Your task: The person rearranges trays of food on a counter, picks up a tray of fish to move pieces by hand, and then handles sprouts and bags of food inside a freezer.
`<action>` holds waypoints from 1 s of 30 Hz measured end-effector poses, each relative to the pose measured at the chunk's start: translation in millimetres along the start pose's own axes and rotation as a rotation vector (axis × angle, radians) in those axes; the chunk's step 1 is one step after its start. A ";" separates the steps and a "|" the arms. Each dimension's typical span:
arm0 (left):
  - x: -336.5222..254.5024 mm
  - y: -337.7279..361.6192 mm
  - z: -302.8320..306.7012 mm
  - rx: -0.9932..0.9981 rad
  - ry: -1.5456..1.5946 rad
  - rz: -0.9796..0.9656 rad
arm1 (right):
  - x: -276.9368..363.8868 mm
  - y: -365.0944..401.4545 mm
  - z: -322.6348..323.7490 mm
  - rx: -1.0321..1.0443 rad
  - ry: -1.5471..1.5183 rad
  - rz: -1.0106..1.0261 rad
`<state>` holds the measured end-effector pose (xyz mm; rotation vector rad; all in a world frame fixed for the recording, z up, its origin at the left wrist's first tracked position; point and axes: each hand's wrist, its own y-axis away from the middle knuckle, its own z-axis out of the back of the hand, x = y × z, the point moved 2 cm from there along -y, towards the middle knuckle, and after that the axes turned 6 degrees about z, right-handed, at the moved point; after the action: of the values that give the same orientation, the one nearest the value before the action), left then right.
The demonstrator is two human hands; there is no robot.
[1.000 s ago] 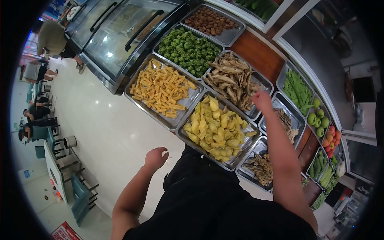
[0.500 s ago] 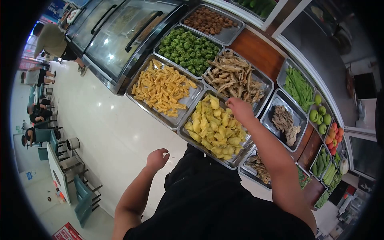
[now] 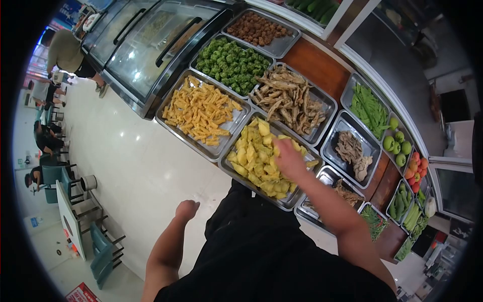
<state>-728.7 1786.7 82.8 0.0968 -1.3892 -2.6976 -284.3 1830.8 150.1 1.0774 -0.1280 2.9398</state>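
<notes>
My right hand (image 3: 290, 160) reaches over a metal tray (image 3: 285, 205) heaped with yellow, battered-looking pieces (image 3: 254, 158). Its fingers are bent down at the heap and drawn together; whatever they hold, if anything, is hidden. My left hand (image 3: 186, 210) hangs low over the floor to the left, loosely closed, with nothing seen in it. Left of the yellow heap, another tray holds orange-yellow strips (image 3: 198, 113). Behind it lie brown fried pieces resembling small fish (image 3: 289, 100) and green clumps (image 3: 231, 65).
Small brown pieces (image 3: 256, 27) fill a far tray. On the right stand trays of greyish pieces (image 3: 349, 151), green pods (image 3: 370, 108), green fruit (image 3: 397, 143) and red fruit (image 3: 416, 168). A glass-lidded cabinet (image 3: 146, 50) adjoins the trays. People and chairs (image 3: 103, 251) are farther left.
My right hand has moved left and down, from between the brown and yellow heaps onto the yellow pieces. My left hand has dropped slightly and its fingers have curled in. The view has shifted a little.
</notes>
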 end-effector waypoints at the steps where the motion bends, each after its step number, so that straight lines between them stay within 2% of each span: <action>1: 4.2 2.3 -2.3 0.086 -0.061 0.052 | 7.8 14.6 -13.9 -0.038 -0.051 0.084; 3: 16.4 6.6 -13.9 0.098 -0.074 0.046 | 16.2 32.6 -38.2 0.226 -0.139 0.001; 4: 25.1 5.9 -23.6 0.033 -0.054 0.048 | 18.7 35.2 -46.5 0.227 -0.135 0.011; 5: 32.5 3.7 -32.6 -0.035 -0.033 0.050 | 22.0 35.5 -57.6 0.375 -0.055 0.091; 7: 43.3 5.8 -42.2 -0.095 -0.043 0.049 | 44.0 34.4 -63.4 0.518 0.031 0.180; 9: 44.5 13.2 -37.2 -0.228 0.131 -0.078 | 70.4 30.6 -53.1 0.199 -0.207 0.090; 11: 37.4 8.8 -18.9 -0.051 -0.048 -0.027 | 74.2 25.3 -51.8 0.196 -0.181 0.100; 13: 43.8 -3.3 -1.2 0.064 -0.019 0.034 | 73.2 12.0 -62.4 0.694 0.156 0.060; 15: 63.9 -22.4 13.9 0.009 -0.010 -0.002 | 81.0 10.7 -68.7 0.264 -0.051 0.083; 17: 93.9 -39.4 32.1 -0.111 0.143 -0.082 | 99.6 2.6 -78.9 0.038 -0.147 -0.068; 18: 111.5 -53.1 38.9 -0.157 0.171 -0.119 | 111.3 -6.6 -81.5 0.034 -0.143 -0.048; 20: 142.0 -69.4 75.3 -0.108 0.126 -0.094 | 136.0 -24.8 -95.8 0.357 -0.059 -0.357; 21: 158.3 -76.9 88.7 -0.042 0.072 -0.066 | 154.8 -38.0 -109.2 0.357 -0.051 -0.347; 23: 213.8 -103.6 98.9 -0.078 0.062 -0.038 | 188.1 -59.3 -134.2 0.291 -0.023 -0.421; 24: 238.6 -104.7 110.1 -0.136 0.142 -0.017 | 196.5 -70.0 -156.3 0.125 0.020 -0.147; 25: 263.0 -103.9 121.4 -0.192 0.211 0.003 | 205.5 -84.3 -174.1 0.126 0.012 -0.142; 27: 302.5 -113.3 138.7 -0.151 0.187 0.020 | 228.4 -113.0 -200.6 0.062 -0.006 0.117; 28: 317.5 -118.8 144.5 -0.107 0.172 0.031 | 251.9 -130.9 -199.5 0.309 0.115 -0.073; 29: 329.8 -124.9 151.9 -0.108 0.167 0.034 | 259.1 -147.4 -208.2 0.308 0.109 -0.075; 30: 337.7 -129.6 160.8 -0.081 0.173 0.069 | 266.5 -162.2 -214.8 0.282 0.175 0.014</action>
<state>-1089.2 1949.8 67.8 0.2631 -1.2110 -2.6140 -620.5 2004.0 170.7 0.8355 0.2898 3.1136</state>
